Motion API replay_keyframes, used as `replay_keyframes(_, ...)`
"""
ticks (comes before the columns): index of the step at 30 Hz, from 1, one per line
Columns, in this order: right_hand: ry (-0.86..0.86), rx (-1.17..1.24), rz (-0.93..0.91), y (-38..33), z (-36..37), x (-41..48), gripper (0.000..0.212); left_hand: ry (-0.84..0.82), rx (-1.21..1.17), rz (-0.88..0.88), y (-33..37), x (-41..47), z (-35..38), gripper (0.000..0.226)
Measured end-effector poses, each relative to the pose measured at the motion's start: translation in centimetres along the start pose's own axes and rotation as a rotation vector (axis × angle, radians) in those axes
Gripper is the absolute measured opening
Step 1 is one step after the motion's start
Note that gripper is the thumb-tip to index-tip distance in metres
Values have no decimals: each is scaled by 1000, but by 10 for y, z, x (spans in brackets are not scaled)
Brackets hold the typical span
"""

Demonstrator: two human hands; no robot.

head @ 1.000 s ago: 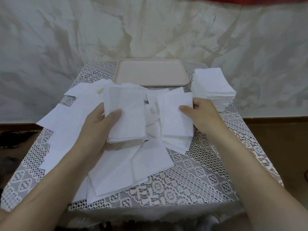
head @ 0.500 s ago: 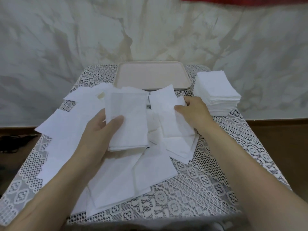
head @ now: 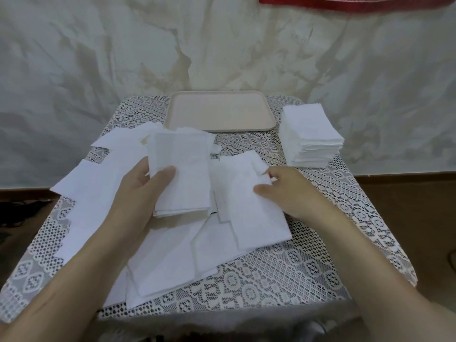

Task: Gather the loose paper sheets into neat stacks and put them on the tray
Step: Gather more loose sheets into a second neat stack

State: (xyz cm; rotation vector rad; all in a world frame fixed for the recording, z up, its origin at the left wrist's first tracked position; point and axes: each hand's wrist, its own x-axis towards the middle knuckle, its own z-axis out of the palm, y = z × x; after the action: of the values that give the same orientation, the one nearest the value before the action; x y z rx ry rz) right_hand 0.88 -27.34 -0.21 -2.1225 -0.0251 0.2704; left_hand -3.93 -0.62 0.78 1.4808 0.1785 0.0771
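Holding a thin bundle (head: 182,174) of white paper sheets, the left hand (head: 138,191) sits just left of table centre. Its thumb is pressed flat on the top face and its fingers are curled under, out of sight. The bundle is rectangular, soft and tissue-like, with roughly squared edges, and it is raised off the pile.

The right hand (head: 288,191), just right of centre, pinches the right edge of one sheet (head: 241,183) between thumb and curled fingers. That sheet's top corner is crumpled at the fingertips, and its lower part lies on other paper.

Loose sheets (head: 172,257) are spread from 9 o'clock round to 6 o'clock. They are flat, white, overlapping and skewed at mixed angles, and a few more poke out behind the bundle toward 11 o'clock.

The tray (head: 219,112) is at 12 o'clock, at the far edge. It is beige, matte and rectangular, with rounded corners and a low rim, and no paper is on it.

A neat stack (head: 312,134) of white sheets stands at 2 o'clock, just beside the tray's right end. It is thick, with layered edges showing.

The table (head: 345,183) is covered by a white lace cloth (head: 283,275) with an openwork diamond and floral pattern. The wall (head: 74,70) behind is pale and mottled. A red strip (head: 357,2) runs along the top right.
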Motion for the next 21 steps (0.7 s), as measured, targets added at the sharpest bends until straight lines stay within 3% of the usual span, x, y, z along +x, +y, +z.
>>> replay_keyframes(5,146,-340,-63,-2,-3,-17,24,-14,4,-14,0,1,1,18)
replay_keyframes(14,-109,-278,40,9,-23,-16,31,-13,-5,-27,-2,2,2,19)
replay_keyframes(17,-68,-167,-29,9,-24,-17,36,-8,-4,-16,-2,1,3,19)
replay_keyframes(21,90,91,-104,3,-22,-11,13,-6,-17,-26,-1,0,3,19)
